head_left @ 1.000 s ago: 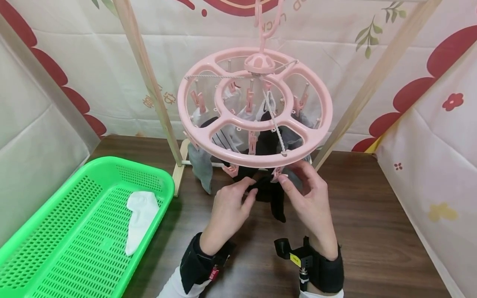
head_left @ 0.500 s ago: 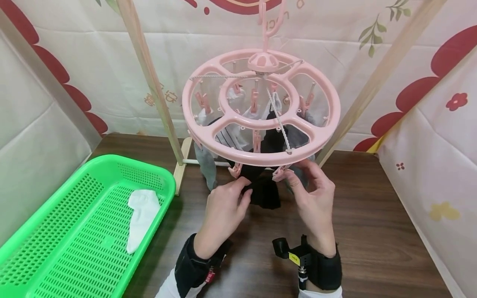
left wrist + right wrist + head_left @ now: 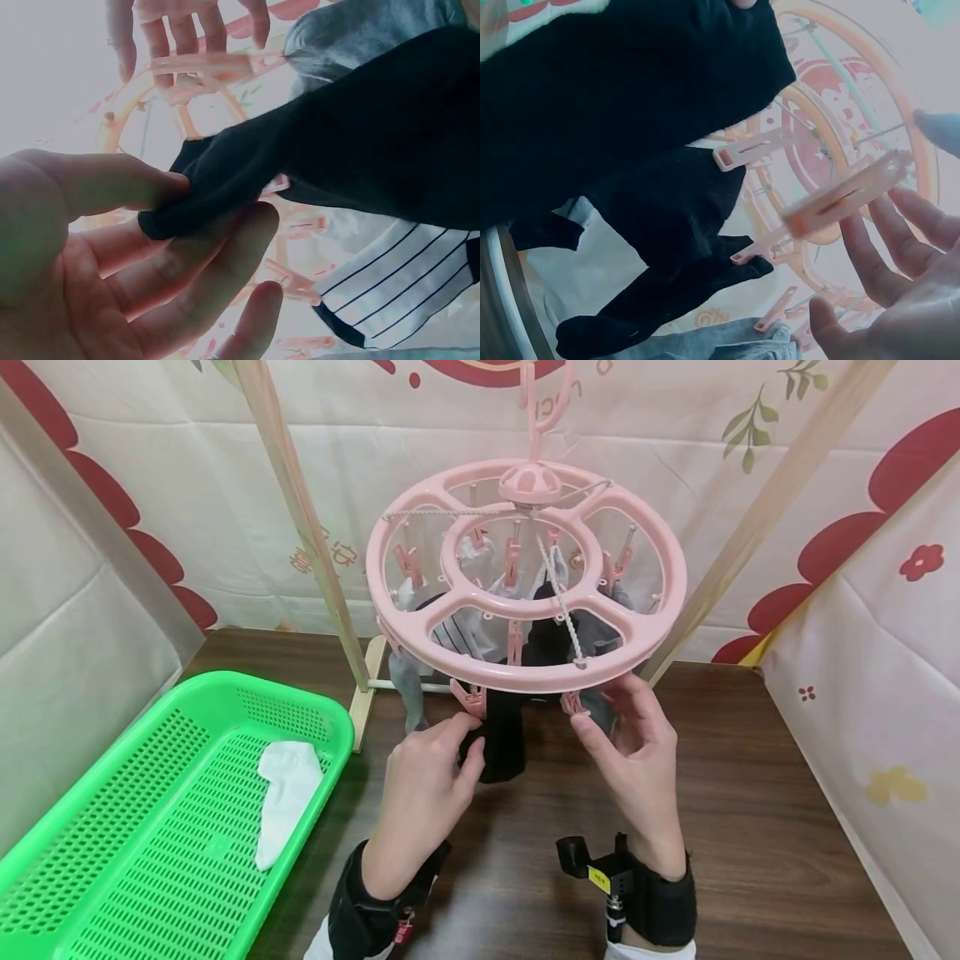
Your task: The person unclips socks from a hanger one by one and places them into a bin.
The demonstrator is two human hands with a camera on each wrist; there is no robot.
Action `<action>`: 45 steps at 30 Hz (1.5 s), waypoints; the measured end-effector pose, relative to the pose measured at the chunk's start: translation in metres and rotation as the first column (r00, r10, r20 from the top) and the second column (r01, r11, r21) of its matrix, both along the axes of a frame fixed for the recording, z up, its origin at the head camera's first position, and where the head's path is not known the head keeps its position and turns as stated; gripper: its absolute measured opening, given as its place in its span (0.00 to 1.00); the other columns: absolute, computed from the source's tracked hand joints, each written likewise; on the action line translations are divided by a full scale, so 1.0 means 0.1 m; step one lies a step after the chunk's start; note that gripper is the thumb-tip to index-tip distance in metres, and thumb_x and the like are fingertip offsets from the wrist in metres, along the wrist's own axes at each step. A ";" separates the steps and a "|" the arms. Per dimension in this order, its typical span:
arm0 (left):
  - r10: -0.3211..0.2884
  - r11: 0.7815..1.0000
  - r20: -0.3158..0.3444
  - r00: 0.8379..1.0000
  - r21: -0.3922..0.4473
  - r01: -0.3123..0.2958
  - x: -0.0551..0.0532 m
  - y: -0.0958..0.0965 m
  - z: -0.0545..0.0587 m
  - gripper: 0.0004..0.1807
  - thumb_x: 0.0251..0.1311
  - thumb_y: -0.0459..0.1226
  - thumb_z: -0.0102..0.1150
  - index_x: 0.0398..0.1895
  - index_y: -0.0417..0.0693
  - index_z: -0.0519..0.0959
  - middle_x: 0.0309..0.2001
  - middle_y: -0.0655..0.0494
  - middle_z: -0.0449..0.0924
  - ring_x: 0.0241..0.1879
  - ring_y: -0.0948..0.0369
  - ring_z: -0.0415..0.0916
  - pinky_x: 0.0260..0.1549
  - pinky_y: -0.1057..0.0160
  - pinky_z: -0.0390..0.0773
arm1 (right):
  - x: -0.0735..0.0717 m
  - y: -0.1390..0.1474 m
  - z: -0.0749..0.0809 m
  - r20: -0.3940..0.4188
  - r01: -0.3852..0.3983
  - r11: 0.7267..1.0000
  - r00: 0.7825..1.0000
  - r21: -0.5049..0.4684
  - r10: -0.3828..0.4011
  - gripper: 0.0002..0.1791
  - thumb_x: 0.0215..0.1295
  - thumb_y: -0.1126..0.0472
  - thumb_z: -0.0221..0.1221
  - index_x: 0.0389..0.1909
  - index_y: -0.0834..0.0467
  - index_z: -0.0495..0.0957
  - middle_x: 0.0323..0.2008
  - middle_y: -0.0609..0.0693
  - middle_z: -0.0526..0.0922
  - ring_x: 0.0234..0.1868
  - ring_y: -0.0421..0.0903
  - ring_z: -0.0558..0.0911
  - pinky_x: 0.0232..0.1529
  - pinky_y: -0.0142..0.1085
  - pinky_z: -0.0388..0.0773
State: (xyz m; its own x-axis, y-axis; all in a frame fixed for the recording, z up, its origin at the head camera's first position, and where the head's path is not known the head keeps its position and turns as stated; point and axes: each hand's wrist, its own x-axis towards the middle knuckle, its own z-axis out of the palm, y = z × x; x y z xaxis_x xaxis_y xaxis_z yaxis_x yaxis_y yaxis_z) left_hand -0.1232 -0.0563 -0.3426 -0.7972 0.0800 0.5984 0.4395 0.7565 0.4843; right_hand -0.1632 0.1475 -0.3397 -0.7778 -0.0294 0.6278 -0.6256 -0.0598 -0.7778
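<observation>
My left hand (image 3: 427,785) pinches the edge of a black sock (image 3: 505,750) between thumb and fingers. The sock's end shows folded over the fingertips in the left wrist view, the rest stretching to the right. Just above this hand hangs a pink clip (image 3: 470,700) on the front of a round pink drying hanger (image 3: 517,678). My right hand (image 3: 633,756) is at another front clip (image 3: 572,703). In the right wrist view that pink clip (image 3: 844,196) lies against loosely extended fingers, the thumb apart, with no sock in its jaws.
Several clipped socks hang behind, including a black sock (image 3: 671,202) and a striped sock (image 3: 401,281). A green basket (image 3: 333,739) at the left holds a white sock (image 3: 288,793). Wooden posts (image 3: 300,518) flank the hanger above a brown table (image 3: 772,827).
My left hand has drawn the black sock leftward, away from the right clip towards the left one. My right hand has stayed by its clip, its grip loosened. The hanger has shifted slightly right.
</observation>
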 end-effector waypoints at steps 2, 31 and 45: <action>-0.007 1.000 -0.001 1.000 0.005 0.007 0.02 -0.02 0.02 0.05 0.57 0.30 0.63 0.37 0.43 0.81 0.31 0.56 0.84 0.23 0.58 0.78 0.19 0.58 0.74 | 0.00 0.01 0.00 -0.011 -0.012 1.000 1.000 -0.004 0.012 0.25 0.58 0.74 0.62 0.58 0.66 0.72 0.53 0.58 0.75 0.53 0.53 0.72 0.56 0.36 0.68; 0.235 0.967 -0.166 0.958 0.145 -0.212 0.17 -0.63 0.20 0.05 0.61 0.26 0.58 0.40 0.35 0.79 0.32 0.43 0.83 0.23 0.52 0.77 0.20 0.55 0.72 | -0.04 0.06 -0.03 -0.019 -0.091 0.995 0.996 0.046 0.092 0.29 0.59 0.73 0.61 0.62 0.65 0.68 0.57 0.57 0.72 0.57 0.54 0.69 0.61 0.44 0.59; 0.433 0.885 -0.182 0.883 0.272 -0.378 0.27 -0.93 0.26 0.07 0.62 0.26 0.58 0.42 0.30 0.79 0.35 0.36 0.82 0.29 0.42 0.81 0.33 0.83 0.63 | -0.05 0.05 -0.03 -0.026 -0.095 0.992 0.995 0.087 0.098 0.29 0.59 0.72 0.60 0.63 0.65 0.68 0.57 0.58 0.71 0.58 0.54 0.68 0.62 0.47 0.58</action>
